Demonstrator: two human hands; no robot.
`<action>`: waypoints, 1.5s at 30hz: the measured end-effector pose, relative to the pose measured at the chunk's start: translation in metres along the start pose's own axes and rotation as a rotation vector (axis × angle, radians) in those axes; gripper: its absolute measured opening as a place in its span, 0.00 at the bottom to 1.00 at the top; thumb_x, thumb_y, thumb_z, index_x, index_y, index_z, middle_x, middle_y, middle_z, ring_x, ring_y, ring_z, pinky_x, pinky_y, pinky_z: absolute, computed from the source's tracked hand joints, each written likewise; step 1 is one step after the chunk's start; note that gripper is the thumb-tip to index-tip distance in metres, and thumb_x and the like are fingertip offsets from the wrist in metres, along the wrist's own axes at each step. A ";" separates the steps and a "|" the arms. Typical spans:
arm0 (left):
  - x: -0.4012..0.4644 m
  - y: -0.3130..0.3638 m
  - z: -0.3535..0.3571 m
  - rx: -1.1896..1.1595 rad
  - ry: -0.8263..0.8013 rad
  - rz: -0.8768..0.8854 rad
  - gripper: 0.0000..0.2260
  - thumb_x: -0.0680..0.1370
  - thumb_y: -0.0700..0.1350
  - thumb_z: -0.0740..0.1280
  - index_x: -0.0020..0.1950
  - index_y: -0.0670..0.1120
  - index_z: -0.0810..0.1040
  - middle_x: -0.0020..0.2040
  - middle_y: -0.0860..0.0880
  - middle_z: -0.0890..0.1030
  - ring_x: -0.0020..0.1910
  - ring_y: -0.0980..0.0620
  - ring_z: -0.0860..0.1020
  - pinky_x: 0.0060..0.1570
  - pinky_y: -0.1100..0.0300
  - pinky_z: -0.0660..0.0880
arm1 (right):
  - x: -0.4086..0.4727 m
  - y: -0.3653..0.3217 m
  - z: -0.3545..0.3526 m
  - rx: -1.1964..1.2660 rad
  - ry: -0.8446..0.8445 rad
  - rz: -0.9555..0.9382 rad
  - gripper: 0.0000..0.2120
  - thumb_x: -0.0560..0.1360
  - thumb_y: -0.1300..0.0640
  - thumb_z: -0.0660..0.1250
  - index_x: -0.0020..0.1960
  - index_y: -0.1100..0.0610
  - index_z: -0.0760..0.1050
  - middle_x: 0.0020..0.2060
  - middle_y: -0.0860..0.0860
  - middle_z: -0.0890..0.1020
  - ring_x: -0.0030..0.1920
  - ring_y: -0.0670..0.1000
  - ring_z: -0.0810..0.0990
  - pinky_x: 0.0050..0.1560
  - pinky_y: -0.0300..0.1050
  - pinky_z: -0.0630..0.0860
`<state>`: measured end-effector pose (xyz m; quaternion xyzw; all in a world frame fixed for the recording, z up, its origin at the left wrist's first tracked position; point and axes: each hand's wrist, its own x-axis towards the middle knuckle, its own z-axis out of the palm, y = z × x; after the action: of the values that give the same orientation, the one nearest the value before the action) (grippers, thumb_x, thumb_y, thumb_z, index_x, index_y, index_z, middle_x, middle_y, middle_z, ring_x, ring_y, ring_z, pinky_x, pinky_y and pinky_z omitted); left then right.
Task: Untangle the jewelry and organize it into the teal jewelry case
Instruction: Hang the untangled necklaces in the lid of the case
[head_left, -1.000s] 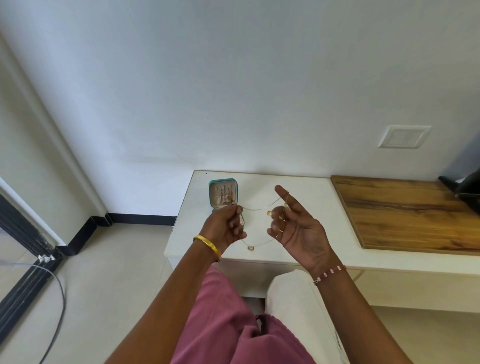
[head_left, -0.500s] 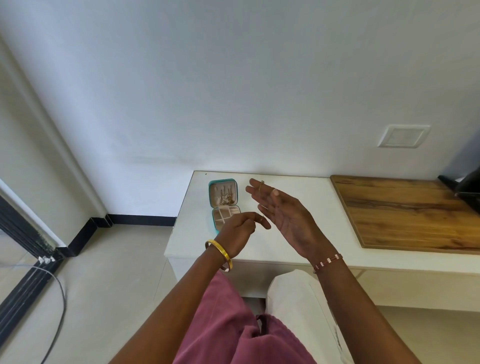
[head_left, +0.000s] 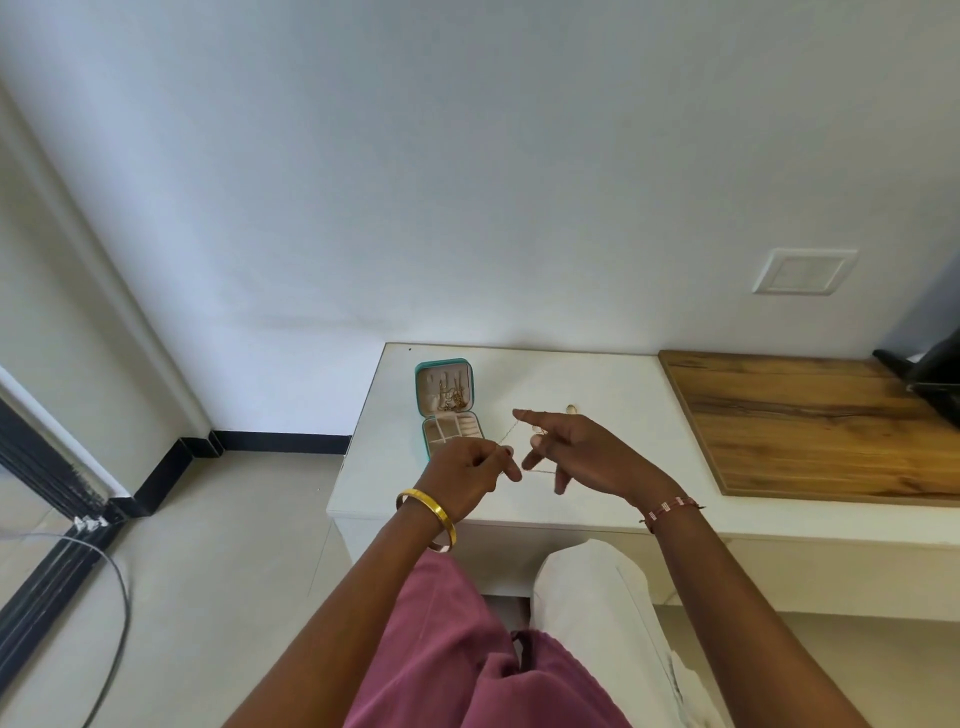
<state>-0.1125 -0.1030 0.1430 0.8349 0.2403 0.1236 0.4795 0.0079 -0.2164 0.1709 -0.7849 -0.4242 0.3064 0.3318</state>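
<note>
Gold chain, v. thin, runs between the two hands just above the white desk. Left hand has its grip pressed together, pinching one bit of the chain w/ thumb and finger. Right hand has fingers spread wide; the chain seems to loop over them, but it is too fine to tell exactly where it touches. A small pale charm shows just past the right hand; can't tell if it hangs on the chain or lies on the desk.

Teal case sits open on the desk, just beside the left hand, on the far side. Its lid has more gold bits inside, its tray has small boxes.

Chain looks v. light, floppy and slippery, and prob. easy to snap or knot again. Best to hold it at the ends or near the clasp w/ soft pinches, keep it a bit tight but not pulled hard, and lower it slowly into one box so it doesn't bunch up.
</note>
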 end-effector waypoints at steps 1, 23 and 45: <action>0.000 0.000 -0.001 -0.003 0.008 -0.020 0.14 0.79 0.43 0.58 0.42 0.42 0.82 0.28 0.53 0.74 0.26 0.67 0.73 0.30 0.75 0.66 | 0.000 0.003 0.000 -0.021 0.009 0.010 0.19 0.80 0.58 0.56 0.71 0.50 0.65 0.48 0.54 0.83 0.28 0.47 0.74 0.42 0.41 0.76; -0.001 -0.003 0.002 -0.558 0.050 -0.279 0.13 0.77 0.41 0.64 0.33 0.46 0.81 0.24 0.47 0.75 0.23 0.52 0.68 0.31 0.60 0.69 | -0.002 0.009 0.039 0.477 0.092 -0.030 0.14 0.70 0.63 0.71 0.56 0.60 0.78 0.36 0.55 0.84 0.38 0.48 0.81 0.48 0.41 0.78; -0.003 -0.010 -0.005 -0.679 0.021 -0.309 0.06 0.76 0.36 0.64 0.46 0.42 0.80 0.28 0.47 0.75 0.24 0.55 0.68 0.31 0.62 0.70 | -0.002 -0.003 0.042 0.607 0.126 0.126 0.07 0.70 0.64 0.70 0.34 0.58 0.78 0.28 0.51 0.78 0.31 0.47 0.75 0.38 0.40 0.74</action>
<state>-0.1199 -0.0964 0.1367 0.5807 0.3137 0.1311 0.7397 -0.0263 -0.2059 0.1484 -0.6923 -0.2425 0.3896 0.5569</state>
